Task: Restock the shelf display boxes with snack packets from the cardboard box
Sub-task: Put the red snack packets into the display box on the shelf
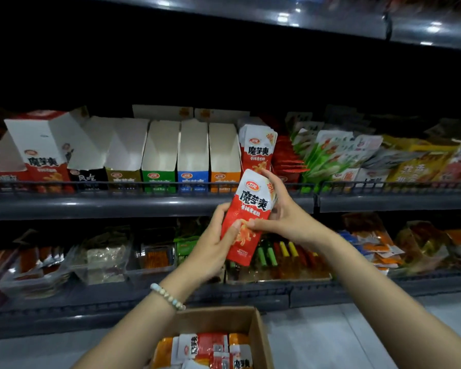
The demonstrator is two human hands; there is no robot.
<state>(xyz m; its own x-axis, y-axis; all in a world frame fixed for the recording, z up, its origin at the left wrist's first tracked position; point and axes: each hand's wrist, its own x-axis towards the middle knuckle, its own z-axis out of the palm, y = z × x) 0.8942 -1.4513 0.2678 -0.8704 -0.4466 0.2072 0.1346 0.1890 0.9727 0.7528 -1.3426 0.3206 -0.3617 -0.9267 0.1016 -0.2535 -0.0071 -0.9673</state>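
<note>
Both hands, left (215,242) and right (282,217), grip red packet stack (248,217); loose stack may fan and spill before reaching shelf (149,206) front edge.

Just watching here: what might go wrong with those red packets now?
The red packets are held between the left hand and right hand in mid-air; the glossy wrappers might slip and drop. The empty display boxes look light, and the red box at the left leans, so pushing packets in might tip one. The packets might also end up in the orange box by mistake.
</note>
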